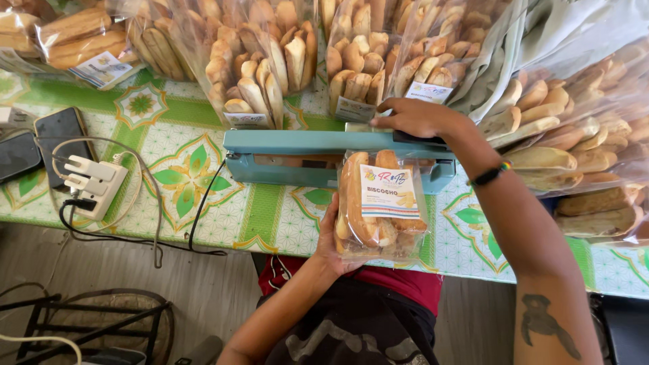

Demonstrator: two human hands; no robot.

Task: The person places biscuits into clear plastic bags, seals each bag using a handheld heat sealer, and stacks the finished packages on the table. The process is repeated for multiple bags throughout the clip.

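The bag of biscuit sticks [380, 206] sits with its open top under the teal heat sealer [304, 157] at the table's [169, 176] edge; my left hand [331, 240] cups it from below. My right hand [416, 116] presses the sealer's arm down, fingers closed over it. I judge this the sealing step, and next I'd need a steady hold, then lift.

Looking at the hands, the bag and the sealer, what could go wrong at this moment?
The right hand presses the teal sealer arm, so fingers could be pinched or burned. The left hand holds the bread bag from below only; it may tilt and seal crookedly. The black cord hangs off the table edge and could snag.
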